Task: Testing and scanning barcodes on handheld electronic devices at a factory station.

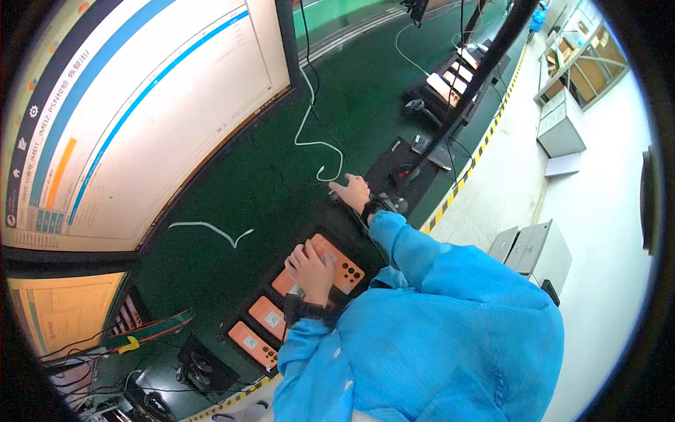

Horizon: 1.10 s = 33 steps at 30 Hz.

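My left hand [311, 273] rests over the row of phones, fingers extended across them. Partly under it and to its right lies an orange phone [349, 276], back up, with dark camera rings. Another orange phone [283, 283] sits mostly covered by that hand. Nearer to me are two more orange phones, one [269, 318] beside the wrist and one [253, 344] at the row's end, each with a pale label. My right hand [351, 191] reaches farther right, thumb and fingers apart, above a dark object on the bench. Beside its fingertips a white cable [325, 149] ends.
A large monitor [140, 119] stands at left, above a second screen [67, 313]. Another white cable [218, 229] lies on the green bench [246, 186]. More phones [444, 88] rest in a dark rack at far right. A black pole [485, 67] slants overhead; striped tape [485, 144] marks the edge.
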Each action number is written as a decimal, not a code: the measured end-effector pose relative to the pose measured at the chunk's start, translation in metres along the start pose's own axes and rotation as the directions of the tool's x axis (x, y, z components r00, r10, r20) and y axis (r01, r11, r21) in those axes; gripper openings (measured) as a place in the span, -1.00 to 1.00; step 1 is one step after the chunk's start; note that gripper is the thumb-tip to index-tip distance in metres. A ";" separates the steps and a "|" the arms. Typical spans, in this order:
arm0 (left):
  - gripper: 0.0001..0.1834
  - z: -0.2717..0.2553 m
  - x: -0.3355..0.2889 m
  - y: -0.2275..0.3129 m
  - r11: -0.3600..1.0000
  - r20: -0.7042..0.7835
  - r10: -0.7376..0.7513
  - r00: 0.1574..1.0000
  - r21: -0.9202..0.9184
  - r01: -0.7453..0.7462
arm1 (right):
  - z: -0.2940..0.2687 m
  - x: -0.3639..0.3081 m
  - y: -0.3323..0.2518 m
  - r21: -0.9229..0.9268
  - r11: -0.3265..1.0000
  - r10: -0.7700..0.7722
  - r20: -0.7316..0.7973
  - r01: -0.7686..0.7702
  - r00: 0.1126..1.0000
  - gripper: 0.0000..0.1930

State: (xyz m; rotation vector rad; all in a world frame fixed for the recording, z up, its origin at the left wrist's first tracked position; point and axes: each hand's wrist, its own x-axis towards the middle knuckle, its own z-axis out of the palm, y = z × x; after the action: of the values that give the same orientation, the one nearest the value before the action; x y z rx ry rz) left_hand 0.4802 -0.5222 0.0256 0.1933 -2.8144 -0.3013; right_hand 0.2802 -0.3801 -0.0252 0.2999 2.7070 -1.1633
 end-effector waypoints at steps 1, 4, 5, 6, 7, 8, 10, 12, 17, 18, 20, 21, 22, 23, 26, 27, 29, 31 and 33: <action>-0.57 0.000 0.003 0.001 1.000 -0.026 0.016 1.000 0.016 -0.016 | 0.000 0.004 -0.005 0.045 0.994 0.100 0.071 -0.103 0.993 -0.42; -0.60 0.006 0.007 0.003 0.999 -0.022 -0.042 0.999 -0.016 0.042 | 0.013 0.022 0.004 0.552 0.834 -0.050 0.066 0.005 0.997 -0.73; -0.63 0.005 0.011 0.005 0.997 0.003 -0.071 0.997 -0.042 0.071 | 0.004 0.019 -0.002 0.585 0.809 -0.107 0.036 0.066 0.994 -0.76; -0.61 0.004 0.016 0.008 0.991 -0.028 -0.093 0.995 -0.103 0.089 | -0.007 0.014 -0.009 0.615 0.779 -0.165 0.012 0.123 0.986 -0.78; -0.60 0.001 0.021 0.008 0.980 0.014 -0.129 0.991 -0.148 0.130 | -0.023 0.005 -0.022 0.653 0.750 -0.199 0.063 0.111 0.978 -0.77; -0.59 -0.002 0.023 0.004 0.972 0.017 -0.141 0.990 -0.187 0.142 | -0.038 -0.008 -0.039 0.690 0.718 -0.234 0.121 0.088 0.965 -0.77; -0.56 -0.001 0.021 -0.002 0.901 0.015 -0.151 0.988 -0.409 0.144 | -0.062 -0.042 -0.064 0.861 0.508 -0.279 0.175 -0.009 0.944 -0.76; -0.56 -0.030 0.030 0.005 0.653 0.202 -0.234 0.951 -0.692 0.308 | -0.084 -0.075 -0.081 0.873 0.480 -0.320 0.269 -0.089 0.908 -0.75; -0.67 -0.065 0.032 0.026 0.607 0.202 -0.277 0.939 -0.721 0.334 | -0.106 -0.130 -0.093 0.875 0.408 -0.416 0.433 -0.262 0.799 -0.77; -0.72 -0.065 0.031 0.028 0.559 0.212 -0.258 0.943 -0.763 0.325 | -0.105 -0.135 -0.090 0.872 0.409 -0.412 0.440 -0.269 0.798 -0.77; -0.78 -0.064 0.023 0.028 0.645 0.114 -0.191 0.975 -0.734 0.212 | -0.104 -0.144 -0.087 0.880 0.359 -0.431 0.453 -0.312 0.781 -0.77; -0.78 -0.061 0.021 0.029 0.687 0.117 -0.178 0.977 -0.696 0.209 | -0.104 -0.147 -0.086 0.879 0.358 -0.433 0.456 -0.316 0.778 -0.77; -0.78 -0.059 0.019 0.028 0.728 0.119 -0.166 0.979 -0.655 0.203 | -0.104 -0.150 -0.086 0.844 0.528 -0.546 0.419 -0.090 0.725 -0.77; -0.78 -0.055 0.017 0.025 0.730 0.118 -0.170 0.978 -0.652 0.205 | -0.103 -0.152 -0.086 0.758 0.632 -0.649 0.404 0.162 0.644 -0.76; -0.77 -0.051 0.010 0.025 0.691 0.019 -0.129 0.991 -0.715 0.104 | -0.106 -0.146 -0.080 0.574 0.789 -0.594 0.617 0.221 0.516 -0.76; -0.78 -0.056 0.009 0.027 0.640 0.080 -0.146 0.986 -0.753 0.156 | -0.104 -0.144 -0.080 0.587 0.717 -0.691 0.526 0.377 0.496 -0.86; -0.78 -0.058 0.005 0.028 0.585 0.142 -0.165 0.976 -0.782 0.213 | -0.107 -0.143 -0.080 0.561 0.735 -0.674 0.539 0.381 0.506 -0.86; -0.75 -0.057 0.000 0.028 0.455 0.261 -0.139 0.955 -0.840 0.296 | -0.107 -0.145 -0.080 0.538 0.747 -0.659 0.527 0.391 0.536 -0.85; -0.73 -0.058 -0.002 0.027 0.438 0.272 -0.145 0.951 -0.845 0.308 | -0.107 -0.148 -0.081 0.535 0.745 -0.662 0.516 0.399 0.544 -0.87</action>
State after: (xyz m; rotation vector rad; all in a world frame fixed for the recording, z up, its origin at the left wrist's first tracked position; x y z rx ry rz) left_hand 0.4972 -0.5064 0.0855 0.3079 -2.3368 -1.8562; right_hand 0.3936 -0.3737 0.1396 -0.8640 1.9147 -1.5221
